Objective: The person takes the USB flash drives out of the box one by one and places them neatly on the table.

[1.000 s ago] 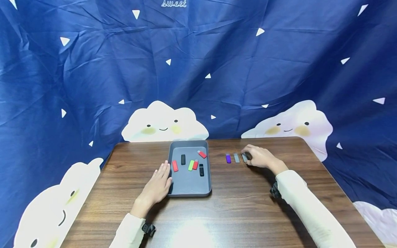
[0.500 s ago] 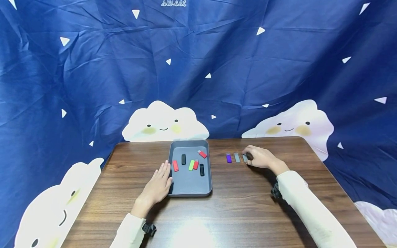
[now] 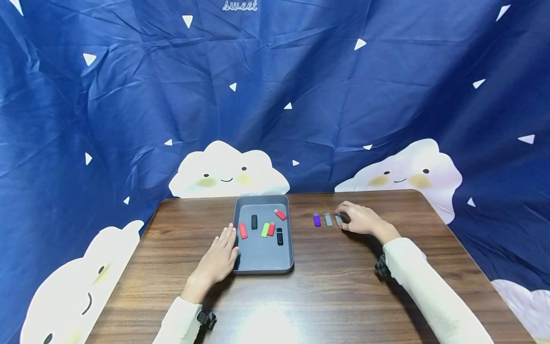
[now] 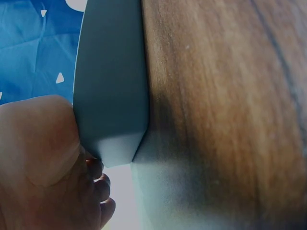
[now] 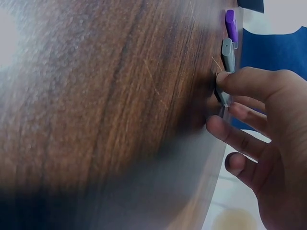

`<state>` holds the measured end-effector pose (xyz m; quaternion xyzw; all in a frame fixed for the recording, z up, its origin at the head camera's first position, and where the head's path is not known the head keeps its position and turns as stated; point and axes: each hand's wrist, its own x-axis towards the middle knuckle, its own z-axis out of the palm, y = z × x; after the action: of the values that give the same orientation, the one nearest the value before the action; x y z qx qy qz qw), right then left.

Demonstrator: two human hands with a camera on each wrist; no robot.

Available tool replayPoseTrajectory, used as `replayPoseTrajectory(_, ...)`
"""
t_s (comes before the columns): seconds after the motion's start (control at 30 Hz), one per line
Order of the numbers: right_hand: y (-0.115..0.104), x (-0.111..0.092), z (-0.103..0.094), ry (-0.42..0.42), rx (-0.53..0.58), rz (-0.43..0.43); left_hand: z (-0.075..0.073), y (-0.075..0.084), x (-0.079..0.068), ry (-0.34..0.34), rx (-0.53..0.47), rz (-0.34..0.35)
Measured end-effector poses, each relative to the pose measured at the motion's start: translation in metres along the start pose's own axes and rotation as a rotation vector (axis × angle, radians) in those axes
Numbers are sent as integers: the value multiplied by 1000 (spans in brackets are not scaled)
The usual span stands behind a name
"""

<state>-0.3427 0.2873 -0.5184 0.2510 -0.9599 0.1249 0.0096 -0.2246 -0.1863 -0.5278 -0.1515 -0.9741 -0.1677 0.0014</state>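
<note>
My left hand (image 3: 218,255) rests with straight fingers against the left side of a grey tray (image 3: 263,262); the left wrist view shows the hand at the tray's outer wall (image 4: 112,72). On the table to the right of the tray, my right hand (image 3: 361,219) pinches a grey USB stick (image 5: 221,97) between thumb and fingers, partly covering it. Beside it, in a row, lie another grey USB stick (image 3: 328,219) and a purple USB stick (image 3: 317,220), both with clear caps.
Inside the tray are a green USB stick (image 3: 265,230), black USB sticks (image 3: 254,221) and several red ones, such as the red USB stick (image 3: 243,231) near the left wall. The wooden table (image 3: 335,296) ends at a blue curtain (image 3: 309,119) behind.
</note>
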Motion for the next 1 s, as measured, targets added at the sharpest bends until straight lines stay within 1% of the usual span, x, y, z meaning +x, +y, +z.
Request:
replayPoseTrajectory(0.23, -3, -1, -3, 16, 14, 5, -1, 0, -1, -6, 8, -2)
replayPoseTrajectory(0.5, -5, 0, -11, 36, 11, 9, -2, 0, -1, 16, -5, 14)
replayPoseTrajectory(0.73, -11, 2, -27, 62, -17, -18, -2, 1, -1, 20, -7, 12)
replayPoseTrajectory(0.9, -19, 6, -41, 78, -55, -38, -2, 2, -2, 22, -11, 12)
replayPoseTrajectory(1.0, -26, 10, -48, 75, -73, -57, -2, 2, -3, 17, -15, 10)
